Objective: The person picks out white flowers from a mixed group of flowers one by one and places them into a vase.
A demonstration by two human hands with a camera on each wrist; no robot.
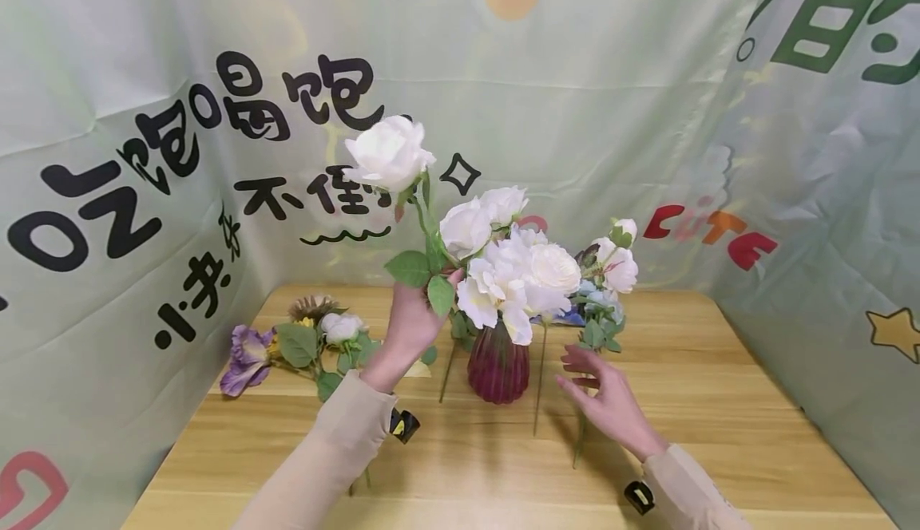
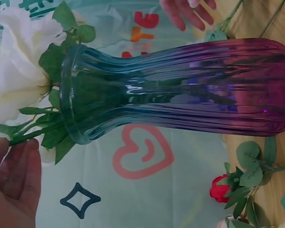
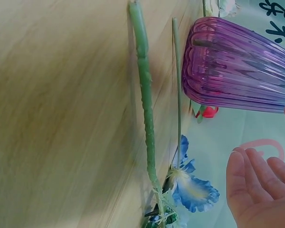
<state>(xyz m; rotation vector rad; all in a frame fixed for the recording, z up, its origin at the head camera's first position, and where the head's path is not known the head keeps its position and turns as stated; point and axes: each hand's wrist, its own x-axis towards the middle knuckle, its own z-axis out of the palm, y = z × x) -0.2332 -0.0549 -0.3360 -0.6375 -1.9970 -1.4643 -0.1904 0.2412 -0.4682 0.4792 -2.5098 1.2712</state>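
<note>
**Beige sleeves (image 1: 327,454) below a flower-filled vase (image 1: 498,370)**

Upright on the wooden table (image 1: 719,402) at mid-frame, the ribbed glass vase holds green stems, white flowers (image 1: 513,274) crowding over its mouth. The left hand (image 1: 413,318), left of centre, pinches a green stem (image 2: 26,137) between thumb and fingers near the rim. The right hand (image 1: 611,402), lower right of centre, is apart from the glass, fingers loosely spread. Above the left hand, left of upper centre, rises a full white rose (image 1: 390,152). The vase shades from teal mouth to purple-red base.
</note>
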